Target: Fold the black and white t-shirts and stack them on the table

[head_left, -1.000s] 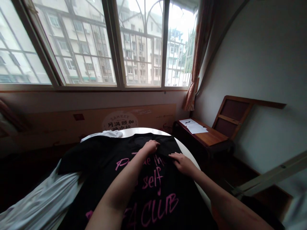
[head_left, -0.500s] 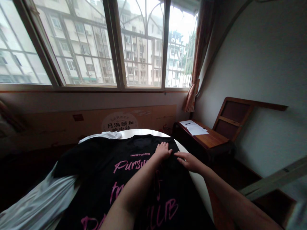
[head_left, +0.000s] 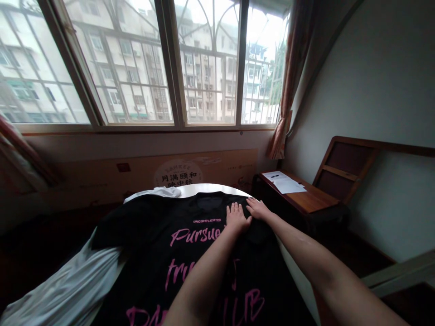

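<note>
A black T-shirt [head_left: 149, 253] with pink lettering lies spread, front up, over a round white table [head_left: 193, 188]. My left hand [head_left: 237, 217] rests flat on its upper right part, beside the lettering, fingers spread. Just right of it, my right hand [head_left: 256, 208] lies on the shirt's shoulder near the table's far right edge, its fingers stretched out. The right sleeve is partly hidden by my hands and forearm. My left forearm covers part of the pink print. White cloth [head_left: 74, 276] hangs out from under the shirt on the left.
Beyond the table, a tan printed panel [head_left: 142, 174] leans under the barred windows [head_left: 136, 68]. To the right stands a low wooden bench [head_left: 316, 199] bearing white papers [head_left: 288, 184] and a pen. Curtains [head_left: 280, 131] hang at the window's sides.
My right hand has moved up and left onto the shirt's shoulder. My left hand's fingers have spread flatter on the cloth. The camera view has turned slightly left.
</note>
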Available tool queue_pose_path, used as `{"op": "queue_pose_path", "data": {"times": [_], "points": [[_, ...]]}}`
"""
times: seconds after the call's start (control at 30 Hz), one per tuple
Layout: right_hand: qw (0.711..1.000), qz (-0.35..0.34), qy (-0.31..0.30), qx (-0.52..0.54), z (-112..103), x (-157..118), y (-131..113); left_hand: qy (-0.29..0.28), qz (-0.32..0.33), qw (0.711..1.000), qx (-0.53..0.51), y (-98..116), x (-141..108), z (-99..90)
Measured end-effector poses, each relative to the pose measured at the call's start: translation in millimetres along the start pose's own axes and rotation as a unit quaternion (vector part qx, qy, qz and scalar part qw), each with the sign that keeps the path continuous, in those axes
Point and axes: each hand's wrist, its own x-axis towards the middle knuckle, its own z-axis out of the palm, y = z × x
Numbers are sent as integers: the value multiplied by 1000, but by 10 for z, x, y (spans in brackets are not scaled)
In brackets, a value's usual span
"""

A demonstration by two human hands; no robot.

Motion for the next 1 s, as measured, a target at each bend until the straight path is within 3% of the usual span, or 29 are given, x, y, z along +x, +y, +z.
{"op": "queue_pose_path", "data": {"times": [0.2,0.33,0.43,0.57,0.73,1.0], "points": [[1000,4,-13,-6,15,134,120,8,5,1000,11,115,-90,-90],[1000,6,6,24,-16,153,138,-12,71,997,4,364,-392,-50],[996,17,60,60,-47,115,157,-38,100,994,-18,477,-629,42],[986,20,118,113,-25,-19,157,-33,103,993,-51,456,-740,123],[979,-1,136,155,-35,-230,104,-22,110,992,-59,420,-753,118],[979,10,134,152,-258,-557,-29,-40,79,993,-81,397,-945,-124]]}}
